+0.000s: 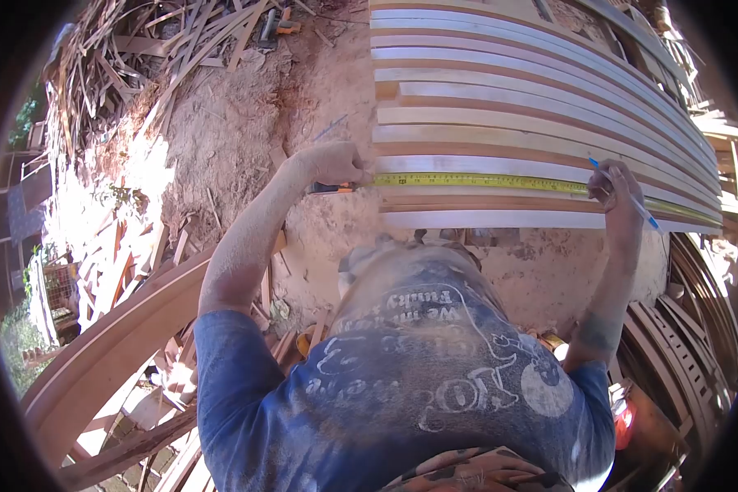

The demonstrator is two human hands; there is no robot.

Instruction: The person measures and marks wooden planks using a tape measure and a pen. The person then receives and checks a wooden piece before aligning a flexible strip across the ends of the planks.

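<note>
At the far left, a broad curved timber (pixel 123 340) sweeps up from the lower edge; above it, a tangle of wood strips (pixel 180 45) lies on the dirt ground (pixel 230 107); then comes the left hand (pixel 340 164), its grip clamped on the end of a yellow measuring tape (pixel 484 181), with an orange-and-black object (pixel 332 189) just under the fingers; the tape runs rightward, stretched along the near boards of a row of long pale boards (pixel 467 135), laid side by side; farther right, the right hand (pixel 615 184) is over the tape, its grip closed on a blue-and-white pen (pixel 648 215), held at a tilt; more curved wood pieces (pixel 672 361) lie at the lower right.
</note>
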